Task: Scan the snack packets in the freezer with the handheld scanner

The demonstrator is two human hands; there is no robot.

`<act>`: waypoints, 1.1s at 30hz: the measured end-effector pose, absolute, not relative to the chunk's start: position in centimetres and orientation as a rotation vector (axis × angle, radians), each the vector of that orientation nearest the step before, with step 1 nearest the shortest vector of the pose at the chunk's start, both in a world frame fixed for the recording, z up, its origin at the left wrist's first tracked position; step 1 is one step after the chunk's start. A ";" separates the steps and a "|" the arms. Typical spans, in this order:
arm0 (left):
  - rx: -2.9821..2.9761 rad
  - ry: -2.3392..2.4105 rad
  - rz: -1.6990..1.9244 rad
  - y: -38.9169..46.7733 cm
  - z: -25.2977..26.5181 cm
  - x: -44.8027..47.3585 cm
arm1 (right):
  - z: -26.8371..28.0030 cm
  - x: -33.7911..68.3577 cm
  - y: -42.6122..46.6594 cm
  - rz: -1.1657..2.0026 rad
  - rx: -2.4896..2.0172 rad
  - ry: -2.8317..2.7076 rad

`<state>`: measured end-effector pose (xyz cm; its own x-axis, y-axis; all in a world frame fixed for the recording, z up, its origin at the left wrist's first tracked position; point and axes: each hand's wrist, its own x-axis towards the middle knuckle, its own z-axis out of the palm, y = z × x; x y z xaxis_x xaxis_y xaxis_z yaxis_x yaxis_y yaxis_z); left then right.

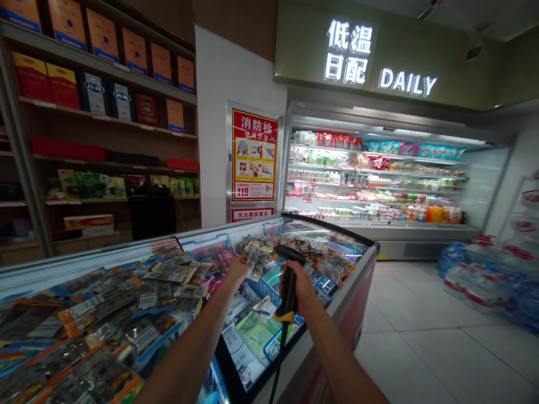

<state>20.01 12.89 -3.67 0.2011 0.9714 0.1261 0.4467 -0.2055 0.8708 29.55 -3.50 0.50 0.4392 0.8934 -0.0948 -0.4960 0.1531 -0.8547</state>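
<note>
My right hand [304,283] is wrapped round the grip of a black and yellow barcode scanner [288,292], whose head points to the left and whose cable hangs down. The fingers of my left hand [238,270] are pinched at the edge of a small clear-and-grey packet [257,257], just left of the scanner head. Around it lie many similar packets [164,275] with orange or blue edges, spread over the glass top of a chest freezer [248,387]. Through the glass, a blue basket [263,289] and bagged frozen goods show below.
Shelves with boxed goods [101,33] stand at the left. A red fire-hydrant notice [254,154] hangs on the wall ahead. Beyond the freezer is a lit open chiller [379,185]. Bundled water bottles [475,283] stand on the tiled floor [412,336] at right.
</note>
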 end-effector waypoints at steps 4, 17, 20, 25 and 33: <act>1.871 1.505 0.910 13.2 -2.9 16.9 | 0.1 29.5 -3.6 1.064 -0.972 -0.479; 2.295 2.091 0.756 10.4 -2.2 11.5 | -1.0 32.0 -5.0 1.012 -1.008 -0.382; 2.370 2.054 0.771 9.7 -1.9 13.4 | -1.3 33.2 -5.7 0.994 -1.005 -0.351; 2.360 1.651 0.713 9.0 -2.7 20.6 | -1.6 34.9 -6.9 0.953 -0.998 -0.324; 2.143 1.541 0.634 6.0 -5.3 31.0 | -2.5 36.5 -7.4 0.913 -1.036 -0.312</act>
<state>31.01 6.02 -5.27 0.2803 0.9527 0.1174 0.7593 -0.2948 0.5802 36.46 -7.41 -2.53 0.6069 0.7738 -0.1814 -0.5008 0.1951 -0.8433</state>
